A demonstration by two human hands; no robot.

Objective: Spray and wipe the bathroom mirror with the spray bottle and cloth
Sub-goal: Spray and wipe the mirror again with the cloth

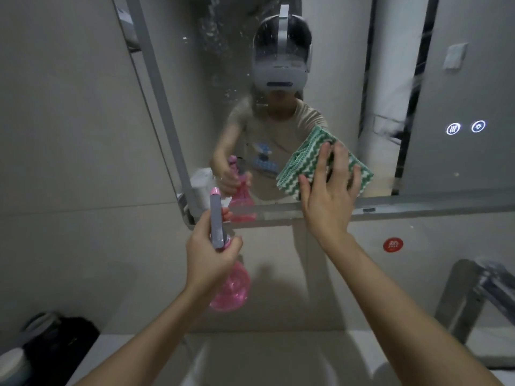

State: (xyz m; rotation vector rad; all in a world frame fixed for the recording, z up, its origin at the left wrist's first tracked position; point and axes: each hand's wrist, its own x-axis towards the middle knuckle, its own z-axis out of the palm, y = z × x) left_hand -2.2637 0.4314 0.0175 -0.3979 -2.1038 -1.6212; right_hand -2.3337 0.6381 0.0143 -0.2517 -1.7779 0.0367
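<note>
The bathroom mirror (pixel 195 87) fills the upper view, with spray droplets scattered over its upper middle. My left hand (pixel 209 257) grips the neck of a pink spray bottle (pixel 231 288) with a grey head, held below the mirror's lower left corner, nozzle pointing up at the glass. My right hand (pixel 328 190) presses a green and white zigzag cloth (pixel 301 162) flat against the lower part of the mirror, fingers spread and straight. The cloth's lower half is hidden under my palm.
The mirror's metal frame (pixel 418 207) runs along the bottom edge. Two lit touch icons (pixel 465 127) glow at right. A chrome tap (pixel 479 291) stands lower right, a white basin (pixel 250 363) below, dark toiletries (pixel 55 341) lower left.
</note>
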